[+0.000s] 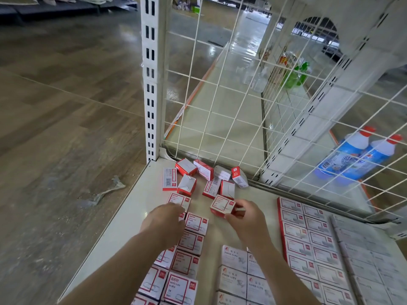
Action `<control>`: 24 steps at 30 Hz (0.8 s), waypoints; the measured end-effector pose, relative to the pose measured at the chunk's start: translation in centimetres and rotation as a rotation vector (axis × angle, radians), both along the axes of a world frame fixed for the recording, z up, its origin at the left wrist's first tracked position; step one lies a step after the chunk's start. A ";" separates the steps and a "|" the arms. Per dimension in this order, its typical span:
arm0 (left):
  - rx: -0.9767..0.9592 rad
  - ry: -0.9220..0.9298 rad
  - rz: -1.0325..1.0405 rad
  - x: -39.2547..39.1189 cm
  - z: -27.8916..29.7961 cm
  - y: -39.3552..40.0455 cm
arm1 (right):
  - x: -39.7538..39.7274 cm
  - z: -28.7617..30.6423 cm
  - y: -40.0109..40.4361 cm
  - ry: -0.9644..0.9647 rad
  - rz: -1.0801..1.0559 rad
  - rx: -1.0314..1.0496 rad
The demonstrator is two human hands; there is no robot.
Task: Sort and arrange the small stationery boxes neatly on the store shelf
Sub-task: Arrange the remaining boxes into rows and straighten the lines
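Wire grid (220,84) backs shelf (132,205); jumbled boxes (204,177) crowd beyond both hands (204,216).

Wood-look floor (66,89), white wire-mesh panel (220,95), slotted upright (150,84).

Two hands on the shelf, ten loose red-and-white boxes (208,183) scattered ahead (one gripped). Two blue bottles (361,155) behind the mesh.

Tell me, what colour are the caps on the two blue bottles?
Orange-red caps on both bottles, seen through the wire mesh in the head view.
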State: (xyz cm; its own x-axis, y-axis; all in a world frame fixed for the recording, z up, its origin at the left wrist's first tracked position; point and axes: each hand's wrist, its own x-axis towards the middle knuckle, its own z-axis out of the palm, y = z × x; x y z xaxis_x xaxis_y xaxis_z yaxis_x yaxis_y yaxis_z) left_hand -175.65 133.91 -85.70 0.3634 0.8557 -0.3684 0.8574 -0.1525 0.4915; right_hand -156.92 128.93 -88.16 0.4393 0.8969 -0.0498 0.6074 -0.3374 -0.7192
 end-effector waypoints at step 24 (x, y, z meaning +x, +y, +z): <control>-0.059 -0.072 0.111 -0.2 0.1 0.5 | -3.4 0.2 1.9 0.048 0.196 -0.150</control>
